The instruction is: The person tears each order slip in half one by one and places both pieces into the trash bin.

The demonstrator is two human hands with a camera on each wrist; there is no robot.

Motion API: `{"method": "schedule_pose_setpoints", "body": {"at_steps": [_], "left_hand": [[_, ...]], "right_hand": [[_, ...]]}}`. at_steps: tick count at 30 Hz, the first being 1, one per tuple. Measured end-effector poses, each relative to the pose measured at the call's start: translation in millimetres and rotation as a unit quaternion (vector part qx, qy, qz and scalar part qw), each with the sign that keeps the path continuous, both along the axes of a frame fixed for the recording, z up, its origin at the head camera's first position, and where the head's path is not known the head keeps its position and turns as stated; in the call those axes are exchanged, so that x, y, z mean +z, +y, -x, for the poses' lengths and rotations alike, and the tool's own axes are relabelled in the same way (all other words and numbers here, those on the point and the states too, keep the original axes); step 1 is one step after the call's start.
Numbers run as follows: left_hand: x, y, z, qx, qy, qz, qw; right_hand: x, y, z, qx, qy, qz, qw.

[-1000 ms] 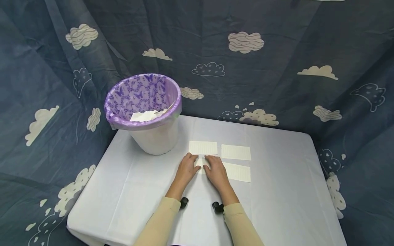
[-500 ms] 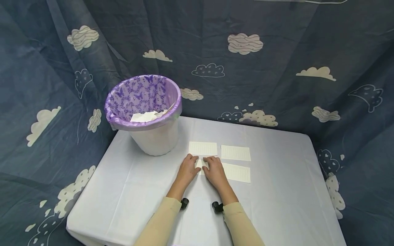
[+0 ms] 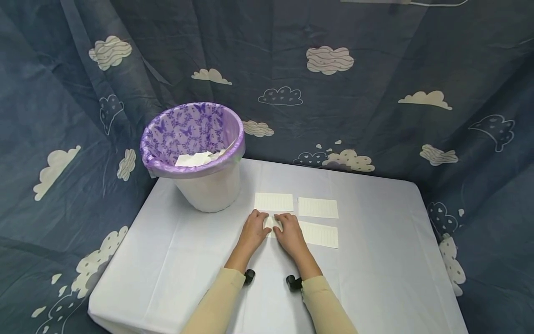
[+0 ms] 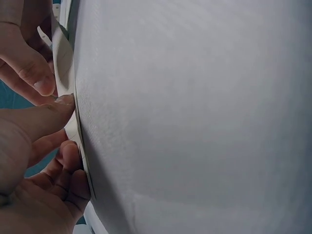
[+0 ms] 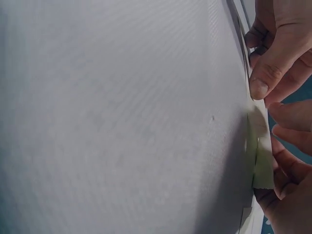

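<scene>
In the head view a small cream paper sheet (image 3: pixel 270 226) with faint lines lies on the white-covered table between both hands, which partly cover it. My left hand (image 3: pixel 252 230) grips its left part, with the thumb (image 4: pixel 66 101) on the paper and the fingertips (image 4: pixel 73 158) curled at its end in the left wrist view. Opposite, my right hand (image 3: pixel 290 234) holds the right part with bent fingers. Seen from the right wrist, the paper strip (image 5: pixel 263 158) curves up slightly beside those fingers, showing a greenish tint. The two thumbs are close together.
Three more paper sheets lie near the hands: one behind (image 3: pixel 273 202), one behind to the right (image 3: pixel 318 208) and one beside the right hand (image 3: pixel 321 234). A white bin (image 3: pixel 212 192) with a purple liner (image 3: pixel 187 127) stands back left, holding paper pieces (image 3: pixel 193 160). Dark cloud-print cloth (image 3: pixel 367 116) hangs behind.
The right hand has shifted very slightly left, toward the left hand, with the paper between them. The other sheets and the bin stay in place; the head view has tilted a little.
</scene>
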State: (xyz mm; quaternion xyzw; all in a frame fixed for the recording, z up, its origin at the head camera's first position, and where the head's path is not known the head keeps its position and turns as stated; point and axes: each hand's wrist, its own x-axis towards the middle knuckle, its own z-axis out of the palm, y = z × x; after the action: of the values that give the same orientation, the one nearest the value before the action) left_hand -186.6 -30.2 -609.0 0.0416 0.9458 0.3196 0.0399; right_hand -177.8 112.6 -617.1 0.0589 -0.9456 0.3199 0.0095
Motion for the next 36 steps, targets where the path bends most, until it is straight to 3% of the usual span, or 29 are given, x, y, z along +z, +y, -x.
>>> {"method": "schedule_pose_setpoints", "body": {"at_steps": [11, 22, 28, 36], "left_hand": [[-4.0, -0.9, -7.8, -0.013, 0.054, -0.028, 0.998], [-0.7, 2.6, -9.6, -0.015, 0.162, -0.058, 0.985], [4.1, 7.1, -9.6, -0.029, 0.17, -0.077, 0.982], [19.5, 17.2, -13.8, -0.042, 0.163, -0.133, 0.9768]], "right_hand": [[5.8, 2, 1.3, 0.004, 0.007, -0.005, 1.0], [12.3, 8, -0.1, 0.006, 0.054, 0.003, 0.9985], [20.5, 17, -3.9, 0.001, 0.088, 0.007, 0.9961], [42.1, 31, -10.2, 0.013, 0.131, -0.019, 0.9911]]}}
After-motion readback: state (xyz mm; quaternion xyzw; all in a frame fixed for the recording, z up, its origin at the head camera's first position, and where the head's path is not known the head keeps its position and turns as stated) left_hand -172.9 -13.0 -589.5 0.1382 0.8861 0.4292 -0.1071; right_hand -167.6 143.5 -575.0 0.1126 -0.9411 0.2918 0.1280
